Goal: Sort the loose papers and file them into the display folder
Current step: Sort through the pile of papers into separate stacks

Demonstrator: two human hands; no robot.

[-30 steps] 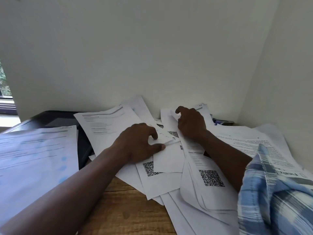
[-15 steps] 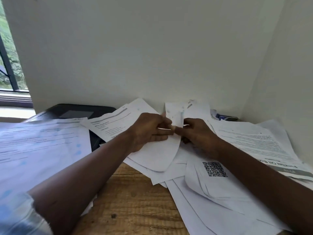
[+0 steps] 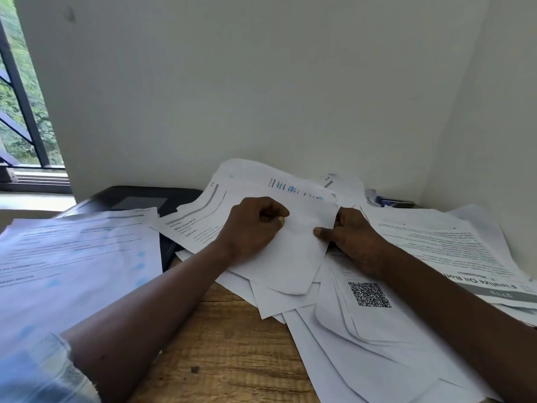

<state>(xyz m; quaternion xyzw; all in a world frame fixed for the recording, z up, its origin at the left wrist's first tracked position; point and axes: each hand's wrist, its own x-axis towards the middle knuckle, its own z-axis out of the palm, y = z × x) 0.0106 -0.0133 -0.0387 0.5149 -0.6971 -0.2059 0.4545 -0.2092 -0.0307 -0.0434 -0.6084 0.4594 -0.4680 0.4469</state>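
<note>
Loose white papers lie heaped on a wooden table (image 3: 226, 344) in a corner. Both hands hold one white sheet (image 3: 296, 257) raised a little above the heap, its blank side toward me. My left hand (image 3: 255, 225) grips the sheet's left part with curled fingers. My right hand (image 3: 351, 239) pinches its right edge, thumb on top. Under them lie a sheet with a QR code (image 3: 369, 295) and printed pages (image 3: 197, 222). A black display folder (image 3: 136, 202) lies at the back left, partly covered by papers.
A stack of printed sheets (image 3: 72, 257) with blue marks covers the left of the table. More printed pages (image 3: 444, 248) lie at the right by the side wall. White walls close the back and right. A window (image 3: 20, 112) is at far left. A small dark object (image 3: 392, 202) sits in the corner.
Both hands left the flat heap, came together and took hold of one sheet, which now stands lifted between them. The head turned left, showing more of the window.
</note>
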